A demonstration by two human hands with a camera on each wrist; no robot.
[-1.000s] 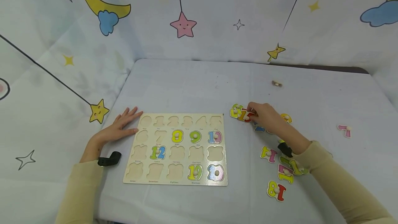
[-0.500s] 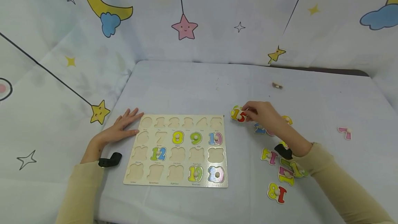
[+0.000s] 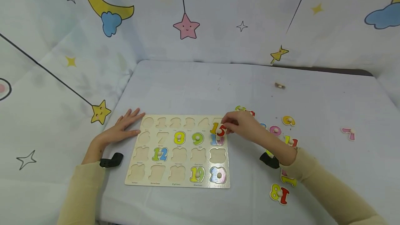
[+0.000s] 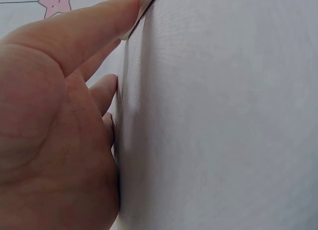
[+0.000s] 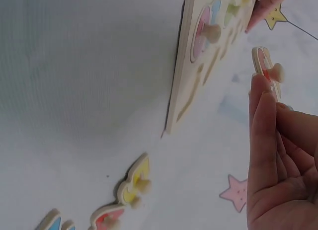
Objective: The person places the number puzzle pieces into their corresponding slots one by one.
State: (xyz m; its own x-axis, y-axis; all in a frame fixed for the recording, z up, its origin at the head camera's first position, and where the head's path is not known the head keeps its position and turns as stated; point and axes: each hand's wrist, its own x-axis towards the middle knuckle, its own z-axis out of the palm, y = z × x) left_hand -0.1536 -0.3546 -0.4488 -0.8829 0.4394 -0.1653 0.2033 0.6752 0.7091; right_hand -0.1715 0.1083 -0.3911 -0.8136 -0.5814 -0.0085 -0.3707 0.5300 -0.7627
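Observation:
A wooden number puzzle board (image 3: 170, 145) lies on the white-covered table, with pieces such as the 8, 9, 12 and 19 seated in it. My left hand (image 3: 120, 129) rests flat at its left edge, fingers spread; in the left wrist view the thumb (image 4: 99, 29) touches the board's edge. Above the upper right part of the board, my right hand (image 3: 245, 125) pinches the number 15 puzzle piece (image 3: 215, 127) by its side. The right wrist view shows that 15 piece (image 5: 263, 61) tilted up off the board, its wooden knob facing outward.
Loose number pieces lie right of the board, among them an 18 (image 3: 279, 194), a pink 7 (image 3: 349, 134) and a pink 0 (image 3: 275, 130). Farther back is a small brownish piece (image 3: 279, 85). The right forearm (image 3: 318, 180) covers some pieces.
The right hand has drawn the 15 piece off the loose pieces and carried it left, over the board's upper right. The left hand stays in place.

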